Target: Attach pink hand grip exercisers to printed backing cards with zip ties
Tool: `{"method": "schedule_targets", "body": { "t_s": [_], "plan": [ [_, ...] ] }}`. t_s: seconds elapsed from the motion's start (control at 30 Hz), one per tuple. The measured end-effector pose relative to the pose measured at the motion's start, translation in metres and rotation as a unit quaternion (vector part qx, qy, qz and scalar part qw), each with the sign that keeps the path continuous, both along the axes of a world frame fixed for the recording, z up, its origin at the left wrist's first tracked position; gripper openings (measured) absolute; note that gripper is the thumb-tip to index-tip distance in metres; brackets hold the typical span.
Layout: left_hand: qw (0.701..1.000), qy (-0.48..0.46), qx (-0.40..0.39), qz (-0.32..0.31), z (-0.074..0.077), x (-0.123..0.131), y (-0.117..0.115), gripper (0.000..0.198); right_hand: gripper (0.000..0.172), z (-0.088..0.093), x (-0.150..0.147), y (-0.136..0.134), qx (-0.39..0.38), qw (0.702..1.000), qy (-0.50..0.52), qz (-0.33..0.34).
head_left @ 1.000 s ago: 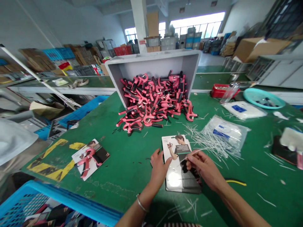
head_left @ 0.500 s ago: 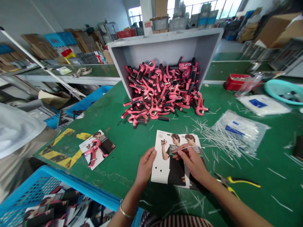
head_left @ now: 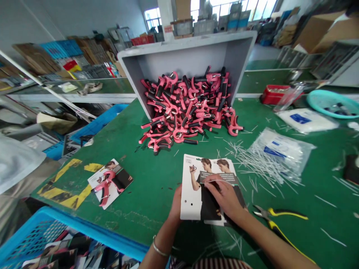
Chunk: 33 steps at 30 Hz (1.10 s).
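Observation:
My left hand (head_left: 176, 203) holds the left edge of a printed backing card (head_left: 190, 203), its fingers hidden behind it. A second, similar card (head_left: 231, 166) overlaps on the right. Pinched in my right hand (head_left: 226, 198) is a thin white cable tie (head_left: 221, 180), its tip against the front of the card near the middle. Beyond the cards, pink and black hand grips (head_left: 182, 112) spill out of a grey crate (head_left: 185, 48) lying on its side. On the left lies a card with a hand grip attached (head_left: 110, 185).
Loose white cable ties (head_left: 252, 160) and a clear bag of ties (head_left: 283, 151) lie to the right. Yellow-handled pliers (head_left: 270, 216) rest beside my right forearm. A blue basket (head_left: 92, 228) of carded grips stands at the lower left. A turquoise basin (head_left: 333, 102) sits far right.
My left hand has slid behind the card, its thumb no longer showing on the front edge. My right hand has brought the cable tie's tip to the card. The view has shifted slightly.

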<state>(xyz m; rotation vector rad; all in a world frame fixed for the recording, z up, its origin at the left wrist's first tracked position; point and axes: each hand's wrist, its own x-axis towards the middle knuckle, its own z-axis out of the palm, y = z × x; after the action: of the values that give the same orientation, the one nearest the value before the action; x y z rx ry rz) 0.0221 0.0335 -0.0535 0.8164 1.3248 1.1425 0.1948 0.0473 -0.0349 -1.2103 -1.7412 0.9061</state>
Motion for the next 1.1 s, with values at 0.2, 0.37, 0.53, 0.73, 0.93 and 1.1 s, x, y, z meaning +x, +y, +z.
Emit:
{"method": "schedule_targets", "body": {
  "t_s": [0.2, 0.37, 0.53, 0.73, 0.93, 1.1],
  "plan": [
    [0.949, 0.303, 0.061, -0.061, 0.025, -0.004, -0.002, 0.007, 0.013, 0.004, 0.003, 0.004, -0.068, 0.994, 0.079, 0.037],
    [0.889, 0.421, 0.118, -0.136, 0.042, -0.016, -0.023, 0.017, 0.016, 0.004, 0.01, 0.006, -0.136, 0.983, 0.117, 0.044],
    [0.902, 0.289, 0.181, -0.264, 0.053, -0.038, -0.036, 0.043, 0.016, 0.003, 0.009, 0.005, -0.132, 0.983, 0.118, 0.045],
    [0.891, 0.373, 0.197, -0.169, 0.048, -0.035, -0.028, 0.024, 0.015, 0.003, 0.01, 0.003, -0.11, 0.987, 0.104, 0.054],
    [0.943, 0.266, 0.144, -0.139, 0.018, -0.011, -0.008, 0.017, 0.015, 0.004, 0.009, 0.002, -0.076, 0.993, 0.073, 0.06],
    [0.955, 0.249, 0.097, -0.128, 0.01, -0.006, -0.006, 0.011, 0.013, 0.006, 0.006, 0.002, -0.048, 0.996, 0.038, 0.058]
  ]
}}
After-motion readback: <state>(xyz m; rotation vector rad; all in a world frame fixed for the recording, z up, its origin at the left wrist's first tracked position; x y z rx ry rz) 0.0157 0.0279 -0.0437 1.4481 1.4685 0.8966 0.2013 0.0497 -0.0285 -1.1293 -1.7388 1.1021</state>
